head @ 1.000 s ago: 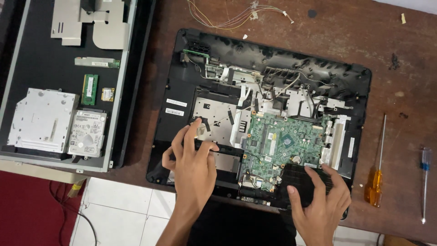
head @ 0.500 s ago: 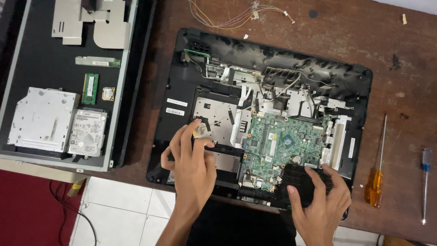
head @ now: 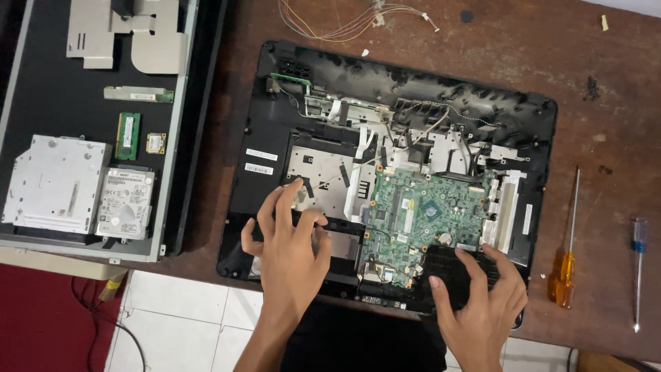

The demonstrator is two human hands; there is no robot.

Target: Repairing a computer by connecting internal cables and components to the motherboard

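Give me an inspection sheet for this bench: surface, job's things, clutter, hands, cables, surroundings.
Surface: brown wooden table, scuffed, with small bits of debris.
Job's things: opened laptop base with the green board exposed; a black block at its near edge.
Clutter: orange screwdriver and blue screwdriver to the right; a tray to the left holding an optical drive, hard drive, memory stick and metal plates.
Hands: left hand spread on the base beside the board; right hand on the black block.
Cables: thin wire bundle above the base; a dark cord on the floor.
Surroundings: white floor tiles, red mat.
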